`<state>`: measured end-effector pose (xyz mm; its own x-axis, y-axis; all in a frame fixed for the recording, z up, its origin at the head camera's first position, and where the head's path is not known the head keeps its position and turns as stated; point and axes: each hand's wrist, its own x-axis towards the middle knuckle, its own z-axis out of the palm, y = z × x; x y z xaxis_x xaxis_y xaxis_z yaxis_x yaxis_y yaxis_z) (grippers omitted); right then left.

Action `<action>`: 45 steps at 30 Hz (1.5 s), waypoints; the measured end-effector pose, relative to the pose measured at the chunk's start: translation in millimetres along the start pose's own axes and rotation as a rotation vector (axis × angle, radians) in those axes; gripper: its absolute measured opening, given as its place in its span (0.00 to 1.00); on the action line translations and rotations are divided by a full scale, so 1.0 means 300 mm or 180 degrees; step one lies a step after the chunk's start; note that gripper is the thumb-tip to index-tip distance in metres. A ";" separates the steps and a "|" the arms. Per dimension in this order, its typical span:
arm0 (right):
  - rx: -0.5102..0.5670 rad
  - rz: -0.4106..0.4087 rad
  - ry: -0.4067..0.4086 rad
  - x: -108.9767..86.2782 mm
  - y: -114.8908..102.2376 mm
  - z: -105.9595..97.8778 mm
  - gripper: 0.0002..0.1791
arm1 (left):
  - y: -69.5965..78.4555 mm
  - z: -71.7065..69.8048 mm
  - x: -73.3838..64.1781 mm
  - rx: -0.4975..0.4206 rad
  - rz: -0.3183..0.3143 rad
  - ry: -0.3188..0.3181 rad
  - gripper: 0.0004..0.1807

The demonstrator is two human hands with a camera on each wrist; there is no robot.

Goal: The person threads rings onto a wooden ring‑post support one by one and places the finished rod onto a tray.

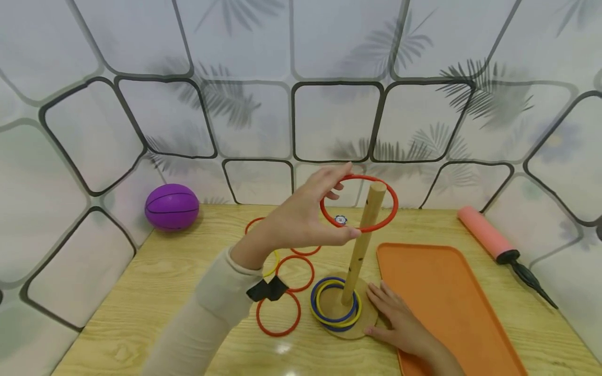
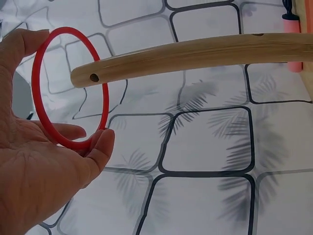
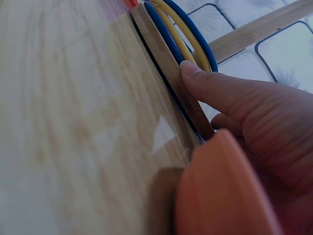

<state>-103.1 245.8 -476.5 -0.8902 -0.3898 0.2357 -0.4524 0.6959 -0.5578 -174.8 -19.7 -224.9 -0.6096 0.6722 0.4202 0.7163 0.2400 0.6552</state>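
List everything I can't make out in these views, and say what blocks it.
Head view: most of the loose yellow ring, behind the left arm.
Head view: the near end of the tray, cut off by the bottom edge.
Head view: the marking on the disc, too small.
Left wrist view: part of the pump, behind the pole.
Right wrist view: most fingers of the right hand, behind the hand itself and the tray.

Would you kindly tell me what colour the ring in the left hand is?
The ring is plain red, seen best in the left wrist view.
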 end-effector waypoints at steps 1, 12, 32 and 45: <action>-0.0007 -0.0009 0.0002 0.000 0.000 0.000 0.41 | -0.002 0.005 0.000 0.0003 -0.0003 -0.0005 0.50; 0.0113 0.0200 -0.0103 0.003 -0.011 -0.008 0.42 | -0.053 0.085 -0.048 -0.0072 -0.0136 -0.0110 0.52; 0.0068 0.0226 -0.0093 0.003 -0.011 -0.004 0.42 | -0.208 0.288 -0.200 -0.0380 -0.0693 -0.0279 0.51; 0.0072 0.0213 -0.0057 0.003 -0.005 -0.002 0.41 | -0.314 0.388 -0.292 -0.0450 -0.1017 -0.0375 0.51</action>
<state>-103.1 244.7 -474.9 -0.9172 -0.3539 0.1831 -0.3905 0.7070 -0.5896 -149.5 -19.6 -396.6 -0.7458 0.6570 0.1107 0.4372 0.3572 0.8254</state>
